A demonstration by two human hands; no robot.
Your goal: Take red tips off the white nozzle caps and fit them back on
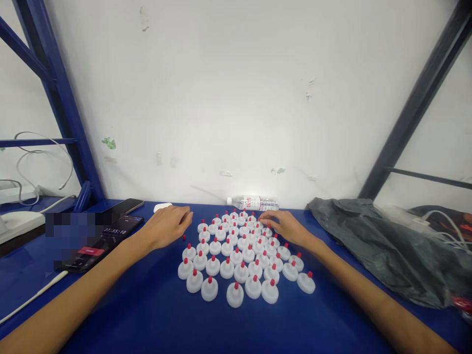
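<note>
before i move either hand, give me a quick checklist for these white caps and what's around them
1. Front white caps upright, red tips up: ok.
2. Red pieces all on caps: not ok; one loose red piece lies near the left hand.
3. Left hand empty: cannot tell; fingers curled.
4. Right hand gripping a cap: cannot tell; fingers at the back caps.
5. Grey plastic off the caps: ok.

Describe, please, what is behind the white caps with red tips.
Behind the white caps, a clear bottle lies on its side, near the wall. The caps hide part of the blue tabletop there.
</note>
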